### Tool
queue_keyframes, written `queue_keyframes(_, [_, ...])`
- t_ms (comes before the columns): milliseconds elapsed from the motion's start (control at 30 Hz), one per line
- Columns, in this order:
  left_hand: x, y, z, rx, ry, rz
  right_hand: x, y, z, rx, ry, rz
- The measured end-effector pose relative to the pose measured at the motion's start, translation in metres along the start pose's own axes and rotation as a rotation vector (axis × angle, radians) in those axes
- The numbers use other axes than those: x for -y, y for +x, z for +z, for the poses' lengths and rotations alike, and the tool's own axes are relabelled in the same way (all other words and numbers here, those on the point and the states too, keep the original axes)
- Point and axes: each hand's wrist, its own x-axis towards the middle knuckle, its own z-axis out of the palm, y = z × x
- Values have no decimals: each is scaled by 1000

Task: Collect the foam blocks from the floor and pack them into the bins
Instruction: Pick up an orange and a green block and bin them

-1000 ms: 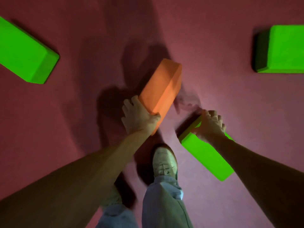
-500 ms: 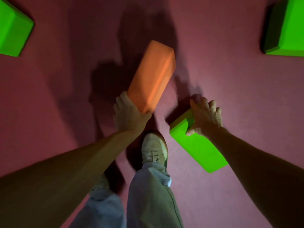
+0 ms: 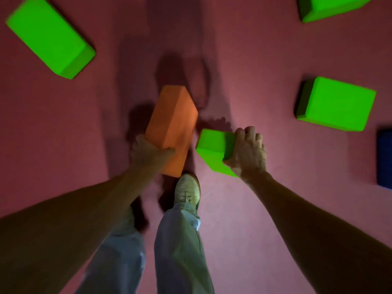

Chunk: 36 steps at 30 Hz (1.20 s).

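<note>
My left hand (image 3: 149,153) grips the near end of an orange foam block (image 3: 172,128), which points away from me above the floor. My right hand (image 3: 247,154) grips a green foam block (image 3: 213,148) by its right side, fingers curled over its far edge. The two held blocks hang side by side, just in front of my shoe. Three more green blocks lie on the pink floor: one at the far left (image 3: 49,36), one at the right (image 3: 337,103), one at the top right corner (image 3: 326,7).
A dark blue object (image 3: 385,159) is cut off by the right edge; I cannot tell what it is. My legs in light trousers and a pale shoe (image 3: 187,193) stand at the bottom centre. Pink floor (image 3: 265,71) stretches between the blocks.
Both hands have lifted their blocks off the floor and brought them closer together. The view has shifted, bringing another green block and the blue object into sight at the right.
</note>
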Motion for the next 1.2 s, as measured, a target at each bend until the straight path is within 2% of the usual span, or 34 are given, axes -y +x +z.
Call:
queue_keyframes(100, [-15, -19, -61, -55, -69, -77, 24, -14, -65, -75, 56, 12])
queue_keyframes(233, [-27, -65, -155, -140, -178, -140, 82, -51, -156, -73, 299, 90])
queue_keyframes(300, [-26, -93, -205, -160, -196, -176, 114, -76, -195, -65, 339, 102])
queue_keyframes(467, [9, -164, -325, -183, -224, -224, 189, -147, -263, -7, 449, 35])
queue_keyframes(567, [50, -218, -377, -250, -394, -332, 229, -203, -283, 49, 496, -31])
queue_keyframes(667, [103, -270, -410, -331, -576, -481, 266, -271, -296, 77, 482, -123])
queue_keyframes(767, [171, -321, -436, -410, -736, -547, 301, -349, -301, 69, 470, -242])
queue_keyframes(933, [303, -433, -484, -515, -1122, -526, 356, -502, -304, 28, 427, -471])
queue_keyframes(1033, [401, -510, -514, -655, -1266, -527, 399, -606, -291, 22, 472, -597])
queue_keyframes(1200, [545, -631, -544, -945, -1445, -492, 473, -768, -247, 178, 631, -792])
